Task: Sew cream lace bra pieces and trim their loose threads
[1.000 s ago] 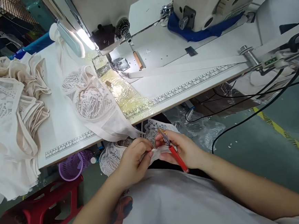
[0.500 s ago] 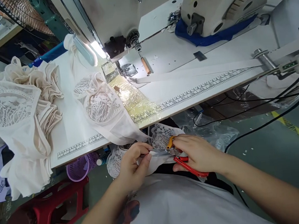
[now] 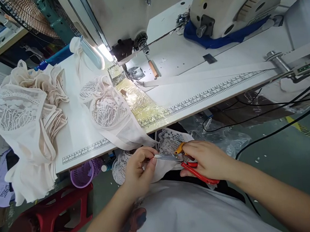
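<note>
My left hand pinches the edge of a cream lace garment that hangs from the sewing table into my lap. My right hand is closed on red and orange thread snips. The blades point left and meet the fabric right at my left fingertips. More white lace lies under both hands.
A white sewing machine with a lit lamp stands at the back. A pile of cream lace garments fills the table's left end. A purple basket and a red stool sit below. Black cables hang at the right.
My right hand turned the snips from pointing up to pointing left, with the blades brought onto the fabric at my left fingers. The camera view shifted slightly.
</note>
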A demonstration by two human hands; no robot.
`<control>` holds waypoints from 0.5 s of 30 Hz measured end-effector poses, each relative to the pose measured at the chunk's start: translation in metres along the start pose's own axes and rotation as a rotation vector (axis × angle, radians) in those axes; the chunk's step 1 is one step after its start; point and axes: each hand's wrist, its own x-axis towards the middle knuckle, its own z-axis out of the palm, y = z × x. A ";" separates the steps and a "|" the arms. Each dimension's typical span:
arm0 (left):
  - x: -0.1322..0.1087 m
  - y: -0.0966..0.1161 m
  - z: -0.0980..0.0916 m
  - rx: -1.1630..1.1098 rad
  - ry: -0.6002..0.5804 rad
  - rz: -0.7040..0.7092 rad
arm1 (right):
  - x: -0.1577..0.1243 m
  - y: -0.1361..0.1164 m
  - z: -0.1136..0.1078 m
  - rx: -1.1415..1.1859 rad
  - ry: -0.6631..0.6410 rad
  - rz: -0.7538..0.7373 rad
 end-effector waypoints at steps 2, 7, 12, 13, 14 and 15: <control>0.001 0.002 0.000 0.005 0.010 -0.011 | 0.001 -0.001 -0.001 -0.005 0.003 0.004; 0.002 0.004 0.002 0.001 0.020 -0.038 | 0.000 0.000 0.001 0.005 0.020 -0.008; 0.001 0.001 0.003 0.012 0.032 -0.058 | -0.002 0.001 0.005 0.040 0.080 -0.026; 0.001 0.001 0.003 0.014 0.034 -0.056 | -0.002 0.002 0.006 0.055 0.082 -0.022; 0.001 0.001 0.002 0.015 0.032 -0.051 | -0.002 0.003 0.006 0.077 0.080 -0.006; 0.001 0.001 0.002 0.015 0.026 -0.041 | -0.002 0.005 0.006 0.110 0.073 0.021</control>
